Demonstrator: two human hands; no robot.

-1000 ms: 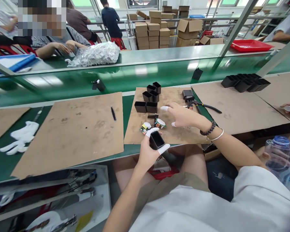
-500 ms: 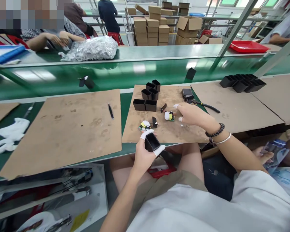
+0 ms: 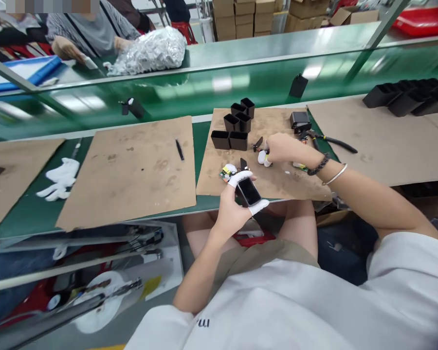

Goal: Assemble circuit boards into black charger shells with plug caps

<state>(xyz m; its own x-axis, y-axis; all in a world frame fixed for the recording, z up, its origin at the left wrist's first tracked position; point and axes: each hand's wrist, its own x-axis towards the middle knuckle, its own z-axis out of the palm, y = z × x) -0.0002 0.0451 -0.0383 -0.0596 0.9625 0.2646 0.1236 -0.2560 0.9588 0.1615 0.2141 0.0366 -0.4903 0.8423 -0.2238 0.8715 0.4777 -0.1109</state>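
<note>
My left hand, with white finger cots, grips an open-topped black plastic case at the near edge of the cardboard. Its dark opening faces up toward me. My right hand is closed on a small circuit board with a white part on top; the fingers hide most of it. Just behind the left fingertips lies another circuit board, with yellow and white parts and a black piece beside it. A further small black piece lies left of my right fingers.
Several empty black cases stand at the back of the cardboard. Black-handled pliers and a closed black case lie on the right. More cases stand farther right. A black pen and white gloves lie left.
My right hand has come down and closed on the circuit board it was hovering beside. The left hand still holds the black case. The camera view has shifted, tilting downward.
</note>
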